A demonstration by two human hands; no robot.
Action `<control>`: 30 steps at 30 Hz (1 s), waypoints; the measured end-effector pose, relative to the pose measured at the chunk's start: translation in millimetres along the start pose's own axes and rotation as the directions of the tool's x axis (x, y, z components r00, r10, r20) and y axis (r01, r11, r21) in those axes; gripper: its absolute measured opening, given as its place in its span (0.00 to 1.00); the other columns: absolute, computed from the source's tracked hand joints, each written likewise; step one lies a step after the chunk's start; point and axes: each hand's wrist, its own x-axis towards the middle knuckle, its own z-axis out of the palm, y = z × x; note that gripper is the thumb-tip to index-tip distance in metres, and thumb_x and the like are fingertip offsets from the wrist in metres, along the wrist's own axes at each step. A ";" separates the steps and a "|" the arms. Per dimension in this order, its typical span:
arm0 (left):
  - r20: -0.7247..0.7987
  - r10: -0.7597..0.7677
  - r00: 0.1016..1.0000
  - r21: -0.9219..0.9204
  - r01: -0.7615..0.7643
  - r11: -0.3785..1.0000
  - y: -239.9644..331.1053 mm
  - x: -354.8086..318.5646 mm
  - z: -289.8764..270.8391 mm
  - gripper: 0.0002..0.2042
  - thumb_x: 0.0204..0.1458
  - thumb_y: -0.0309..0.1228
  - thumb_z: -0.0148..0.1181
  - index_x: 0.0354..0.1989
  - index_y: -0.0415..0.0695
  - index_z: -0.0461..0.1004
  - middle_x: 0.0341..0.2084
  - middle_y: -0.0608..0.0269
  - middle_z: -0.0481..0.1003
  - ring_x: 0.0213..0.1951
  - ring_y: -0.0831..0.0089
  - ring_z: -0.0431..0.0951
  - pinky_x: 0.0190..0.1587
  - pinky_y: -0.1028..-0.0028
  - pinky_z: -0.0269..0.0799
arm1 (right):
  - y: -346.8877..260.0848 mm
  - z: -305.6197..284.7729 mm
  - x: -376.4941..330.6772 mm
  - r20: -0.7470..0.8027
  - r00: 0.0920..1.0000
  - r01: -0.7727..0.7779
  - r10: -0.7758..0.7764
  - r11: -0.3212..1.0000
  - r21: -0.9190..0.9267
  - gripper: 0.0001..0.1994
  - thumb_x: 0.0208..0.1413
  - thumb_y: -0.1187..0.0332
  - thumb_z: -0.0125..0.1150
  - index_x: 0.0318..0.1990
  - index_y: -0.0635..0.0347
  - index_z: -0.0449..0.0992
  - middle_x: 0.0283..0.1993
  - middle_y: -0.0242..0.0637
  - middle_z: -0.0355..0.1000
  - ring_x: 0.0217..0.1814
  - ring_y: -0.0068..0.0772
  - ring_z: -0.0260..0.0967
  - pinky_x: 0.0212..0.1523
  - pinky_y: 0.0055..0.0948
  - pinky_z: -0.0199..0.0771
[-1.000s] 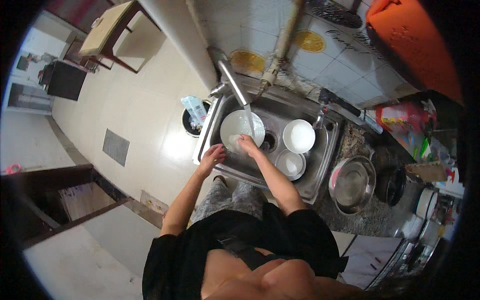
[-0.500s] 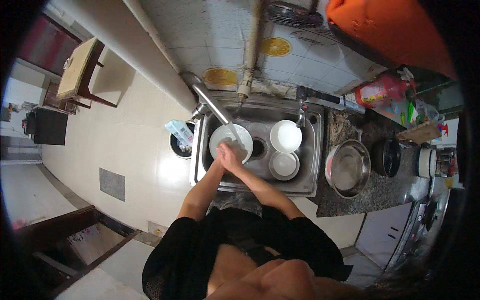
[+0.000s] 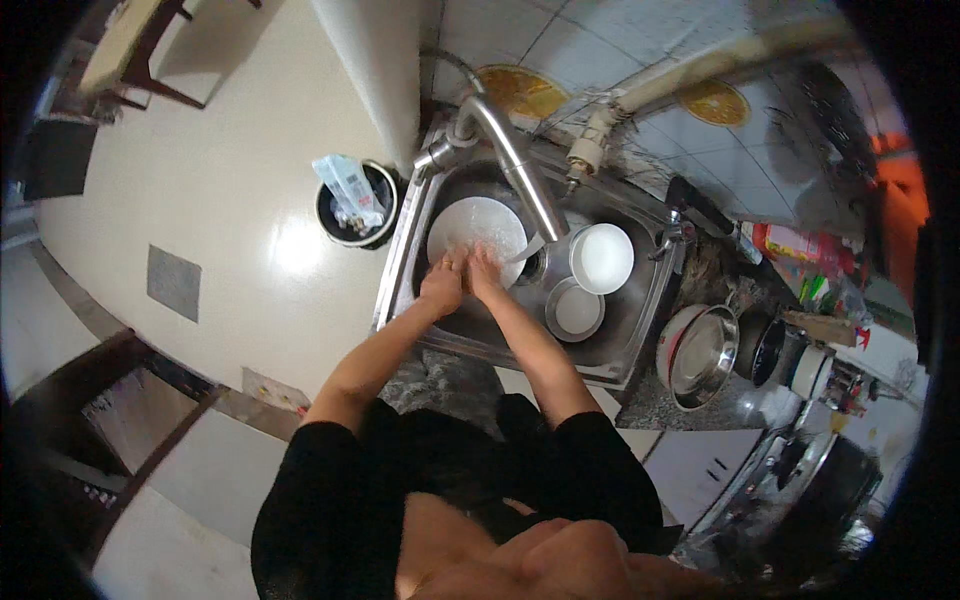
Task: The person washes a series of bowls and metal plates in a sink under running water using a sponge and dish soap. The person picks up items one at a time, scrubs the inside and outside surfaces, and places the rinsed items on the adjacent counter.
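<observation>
A large white bowl [image 3: 474, 219], wet inside, sits in the left part of the steel sink [image 3: 625, 335]. My left hand [image 3: 443, 283] is over its near side, fingers stretched toward the middle and touching it. Right beside it, my right hand [image 3: 485, 268] reaches into the same bowl, fingers extended too. Neither hand visibly holds anything apart from touching the bowl. A steel faucet [image 3: 520, 175] leans over the sink, and a thin stream of water runs by my right hand. Two smaller white items, a bowl [image 3: 603, 259] and a dish [image 3: 576, 311], overlap to the right.
Left of the sink a dark bin [image 3: 377, 236] with a light plastic bag [image 3: 347, 188] stands on the floor. On the counter to the right are a steel basin [image 3: 706, 358], a black pan [image 3: 765, 350] and a white pot [image 3: 809, 372]. A second tap [image 3: 677, 232] is at the sink's right back.
My hands were clasped together over the bowl; now they are apart, side by side, with fingers stretched into it. The whole view has turned and shifted.
</observation>
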 end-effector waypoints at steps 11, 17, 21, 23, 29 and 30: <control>0.479 0.040 0.877 0.549 -0.336 0.765 19.3 18.7 38.3 0.14 0.45 0.33 0.45 0.41 0.52 0.70 0.44 0.62 0.67 0.49 0.65 0.63 0.55 0.61 0.41 | 52.8 4.5 -30.1 -0.377 0.914 -0.204 0.150 0.973 -0.108 0.18 0.45 0.65 0.47 0.43 0.65 0.63 0.43 0.51 0.61 0.44 0.51 0.57 0.47 0.38 0.55; 0.558 0.021 0.830 0.498 -0.354 0.792 23.9 5.9 -9.8 0.15 0.46 0.33 0.44 0.42 0.45 0.68 0.44 0.61 0.66 0.50 0.67 0.61 0.52 0.67 0.47 | 13.6 -42.1 -49.6 0.496 0.861 -0.059 0.114 0.990 -0.125 0.26 0.39 0.69 0.54 0.48 0.70 0.55 0.47 0.54 0.57 0.50 0.51 0.53 0.48 0.42 0.55; 0.372 0.051 0.927 0.437 -0.223 0.871 7.7 11.7 31.1 0.17 0.46 0.33 0.44 0.45 0.42 0.66 0.49 0.60 0.62 0.52 0.66 0.57 0.54 0.67 0.45 | -15.0 -26.8 -43.7 0.241 0.970 -0.176 0.026 0.761 0.624 0.23 0.42 0.72 0.48 0.49 0.60 0.55 0.46 0.47 0.57 0.50 0.47 0.53 0.46 0.42 0.58; 0.344 0.060 0.937 0.586 -0.264 0.766 6.5 12.5 33.7 0.18 0.46 0.33 0.44 0.46 0.41 0.64 0.50 0.61 0.60 0.53 0.64 0.56 0.55 0.66 0.43 | -17.9 -22.9 -30.4 0.155 0.979 0.067 -0.131 0.930 0.362 0.22 0.43 0.72 0.47 0.49 0.58 0.56 0.47 0.44 0.57 0.51 0.46 0.52 0.48 0.41 0.56; 0.371 0.149 0.916 0.749 -0.391 0.535 -13.1 18.5 36.8 0.18 0.45 0.36 0.45 0.45 0.42 0.65 0.46 0.61 0.64 0.51 0.64 0.58 0.56 0.65 0.38 | 19.6 -24.9 22.5 0.204 0.875 0.483 -0.438 0.813 -0.324 0.25 0.37 0.68 0.54 0.49 0.59 0.61 0.51 0.39 0.57 0.60 0.42 0.43 0.57 0.42 0.41; 0.386 0.135 0.912 0.731 -0.392 0.558 -15.3 21.4 43.1 0.18 0.45 0.37 0.45 0.44 0.42 0.66 0.44 0.61 0.66 0.51 0.64 0.59 0.56 0.66 0.38 | 32.3 -18.0 25.3 0.195 0.863 0.505 -0.466 0.783 -0.362 0.25 0.38 0.67 0.54 0.48 0.59 0.61 0.51 0.38 0.57 0.60 0.41 0.43 0.57 0.42 0.42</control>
